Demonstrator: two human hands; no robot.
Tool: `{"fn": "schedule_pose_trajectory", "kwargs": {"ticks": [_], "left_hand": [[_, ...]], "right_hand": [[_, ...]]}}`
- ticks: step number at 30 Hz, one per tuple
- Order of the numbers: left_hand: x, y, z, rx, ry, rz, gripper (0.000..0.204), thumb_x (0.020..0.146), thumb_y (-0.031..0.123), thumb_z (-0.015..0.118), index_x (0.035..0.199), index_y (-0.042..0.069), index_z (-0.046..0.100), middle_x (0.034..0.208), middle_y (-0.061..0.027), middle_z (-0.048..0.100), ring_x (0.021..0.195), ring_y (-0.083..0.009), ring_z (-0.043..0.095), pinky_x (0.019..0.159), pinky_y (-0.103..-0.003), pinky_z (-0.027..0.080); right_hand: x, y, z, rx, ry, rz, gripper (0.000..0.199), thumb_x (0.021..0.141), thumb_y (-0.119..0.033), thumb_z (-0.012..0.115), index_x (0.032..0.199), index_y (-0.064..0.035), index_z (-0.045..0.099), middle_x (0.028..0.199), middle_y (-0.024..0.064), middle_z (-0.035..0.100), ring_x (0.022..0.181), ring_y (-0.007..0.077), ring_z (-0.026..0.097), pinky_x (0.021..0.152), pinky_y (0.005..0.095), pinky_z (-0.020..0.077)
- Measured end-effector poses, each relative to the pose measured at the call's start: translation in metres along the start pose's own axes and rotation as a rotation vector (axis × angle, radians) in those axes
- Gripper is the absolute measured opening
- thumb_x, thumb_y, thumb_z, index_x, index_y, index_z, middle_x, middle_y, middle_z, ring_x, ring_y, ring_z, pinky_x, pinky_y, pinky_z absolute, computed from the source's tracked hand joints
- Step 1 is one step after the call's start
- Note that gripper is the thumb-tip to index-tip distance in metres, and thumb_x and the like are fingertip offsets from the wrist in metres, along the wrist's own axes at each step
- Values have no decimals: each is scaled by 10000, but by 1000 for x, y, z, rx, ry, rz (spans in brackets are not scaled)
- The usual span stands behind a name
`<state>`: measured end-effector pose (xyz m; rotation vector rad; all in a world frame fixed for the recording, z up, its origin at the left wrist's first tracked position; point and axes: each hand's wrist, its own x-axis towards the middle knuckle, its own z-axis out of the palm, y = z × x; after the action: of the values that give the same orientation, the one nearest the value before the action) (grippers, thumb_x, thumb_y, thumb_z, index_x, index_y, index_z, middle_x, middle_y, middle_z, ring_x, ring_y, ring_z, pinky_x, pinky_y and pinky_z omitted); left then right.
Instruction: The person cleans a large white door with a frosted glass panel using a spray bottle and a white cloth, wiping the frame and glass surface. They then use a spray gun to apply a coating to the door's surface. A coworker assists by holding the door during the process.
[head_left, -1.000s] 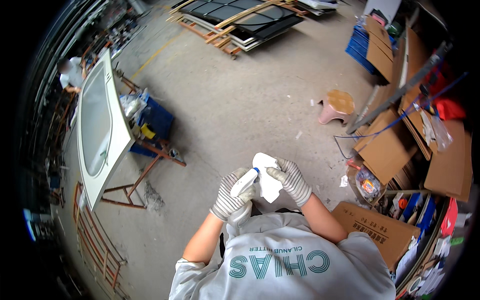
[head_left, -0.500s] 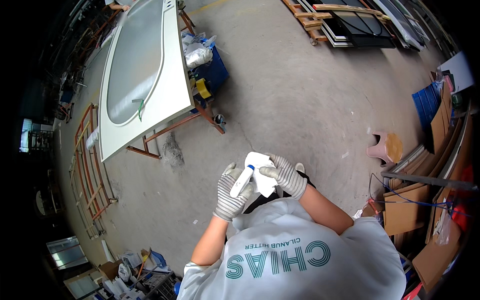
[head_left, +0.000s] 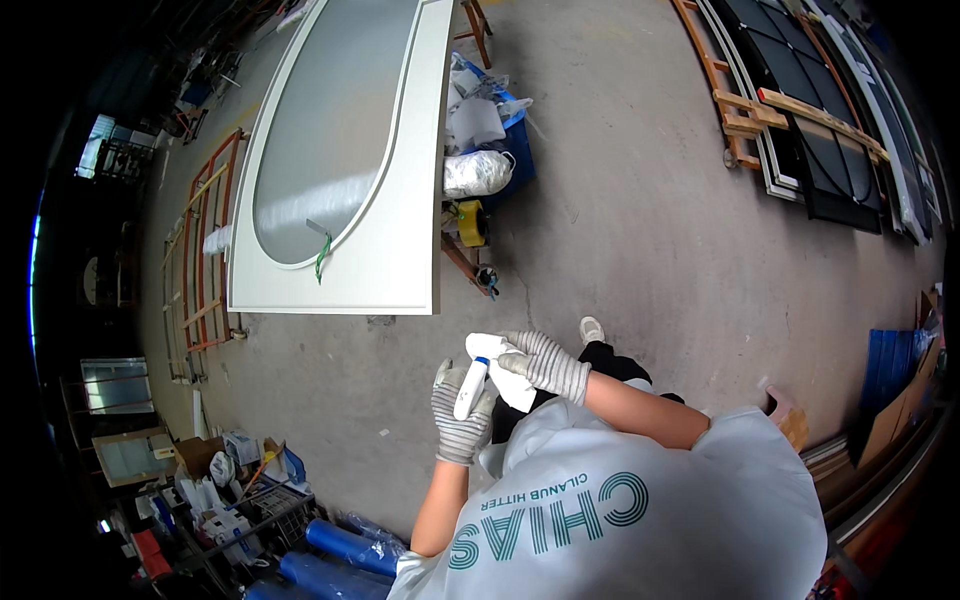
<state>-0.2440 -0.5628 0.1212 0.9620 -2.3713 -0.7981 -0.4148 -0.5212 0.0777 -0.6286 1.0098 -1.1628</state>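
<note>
My left hand (head_left: 459, 425), in a grey-striped white glove, is closed around a small white bottle (head_left: 469, 393) with a blue top. My right hand (head_left: 553, 364), gloved the same way, grips a crumpled white cloth (head_left: 513, 388) that hangs below its fingers. Bottle and cloth are close together in front of my body, the cloth partly behind the bottle. Ahead and to the left lies a white door panel (head_left: 385, 280) with a large curved frosted pane (head_left: 325, 130). A green strip (head_left: 322, 262) rests near the pane's lower curve.
Beside the panel's right edge are a blue bin (head_left: 520, 165), a wrapped roll (head_left: 478, 174) and yellow tape (head_left: 470, 223). Orange metal racks (head_left: 205, 255) stand left. Dark framed panels (head_left: 800, 130) lean far right. Several blue rolls (head_left: 350, 545) lie lower left.
My view has turned to the right and I have stepped closer to the door panel, which now looks nearer. Both hands keep hold of the bottle and cloth.
</note>
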Motion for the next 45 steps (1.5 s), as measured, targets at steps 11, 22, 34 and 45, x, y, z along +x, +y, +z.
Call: {"fn": "schedule_pose_trajectory", "kwargs": {"ticks": [11,22,34,45], "left_hand": [[29,-26,-26,-346,385,-568,392,695,174,667,1042,16,576,872,-89,611,719,-177,546,735,-308,475],[76,-70,-125,-220,692,-650,479,773,157,705,1188,3,521,1105,-106,597,750,-110,505,656,-229,443],[173,-30,-100,435,1133,-925,473,799,284,716,1082,-80,610,1139,-226,595,1089,-351,540,949,-447,423],[257,23,-40,187,1594,-1238,624,777,146,682,1319,-32,430,1155,-126,571,970,-205,532,880,-326,433]], "right_hand": [[170,-108,-36,-1170,98,-681,319,758,-55,540,1066,-94,611,1057,95,630,931,310,583,833,396,480],[344,-134,-128,-1431,61,-690,317,796,-42,512,1079,-127,628,1199,35,581,1016,296,537,931,374,428],[648,-341,-349,-1502,413,-654,242,785,-62,616,1009,-127,682,1136,68,626,1080,261,546,971,326,426],[550,-298,-279,-1671,-292,-683,288,757,-114,550,1043,-99,578,1031,67,582,910,277,555,855,411,453]]}}
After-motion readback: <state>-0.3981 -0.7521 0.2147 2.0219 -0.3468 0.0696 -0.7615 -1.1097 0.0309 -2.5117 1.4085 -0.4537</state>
